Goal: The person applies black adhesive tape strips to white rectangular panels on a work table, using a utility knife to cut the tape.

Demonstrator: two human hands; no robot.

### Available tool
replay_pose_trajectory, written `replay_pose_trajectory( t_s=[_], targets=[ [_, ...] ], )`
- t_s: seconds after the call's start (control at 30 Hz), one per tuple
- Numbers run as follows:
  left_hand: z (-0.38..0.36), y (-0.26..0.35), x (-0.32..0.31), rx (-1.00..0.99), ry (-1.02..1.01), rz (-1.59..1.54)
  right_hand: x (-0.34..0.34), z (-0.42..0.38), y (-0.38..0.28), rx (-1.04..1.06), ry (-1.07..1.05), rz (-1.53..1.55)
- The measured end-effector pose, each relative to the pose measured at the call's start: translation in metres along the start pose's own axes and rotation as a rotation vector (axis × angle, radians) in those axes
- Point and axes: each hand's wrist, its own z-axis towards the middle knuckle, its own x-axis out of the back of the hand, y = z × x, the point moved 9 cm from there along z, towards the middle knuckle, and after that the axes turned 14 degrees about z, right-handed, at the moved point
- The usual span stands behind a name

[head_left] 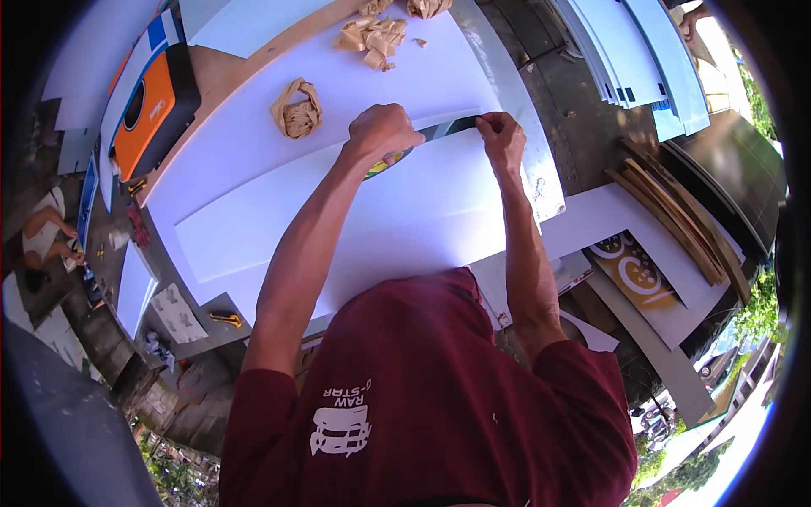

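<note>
Head view, looking down past a maroon shirt and along both bare arms to a white sheet (pixel 380 220) that lies across a wider white board (pixel 253 101) on the bench.

Left hand (pixel 384 131) at 12 o'clock: closed into a fist, knuckles up, pressing on the sheet's far edge. Impossible to tell whether anything sits inside the fist. Just under it, a scrap of yellow and green print (pixel 390 162).

Right hand (pixel 501 135) at 1 o'clock: fingers closed in a pinch on the end of a dark strip (pixel 452 127) that runs between the two hands along the same far edge.

Crumpled brown paper (pixel 296 110) at 11 o'clock, just beside the left hand; more wads (pixel 373 35) further up. Orange case (pixel 152 106) at 10 o'clock. Yellow cutter (pixel 226 318) at 8 o'clock, well apart from both hands. Another person (pixel 42 237) crouching at 9 o'clock. Stacked panels (pixel 642 59) at 1 o'clock, wooden slats (pixel 676 211) at 3 o'clock.

Probably mid-peel: lifting a covering layer off along the far edge, one hand anchoring, the other pulling. Calls next for a steady, low pull toward 3 o'clock while keeping the fist firm, so as not to tear the strip or shift the sheet.
</note>
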Motion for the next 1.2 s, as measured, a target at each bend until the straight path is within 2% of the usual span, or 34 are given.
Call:
replay_pose_trajectory(
  t_s=[0.17,0.43,1.2],
  targets=[
    [0.015,0.003,-0.001,0.065,-0.062,0.056,0.002,0.007,0.000,-0.102,0.116,-0.012],
    [0.025,-0.006,-0.010,0.109,-0.117,0.012,0.001,0.010,-0.004,-0.103,0.090,-0.042],
    [0.035,-0.007,-0.008,0.103,-0.088,0.053,-0.002,0.011,-0.008,-0.103,0.153,-0.065]
  ],
)
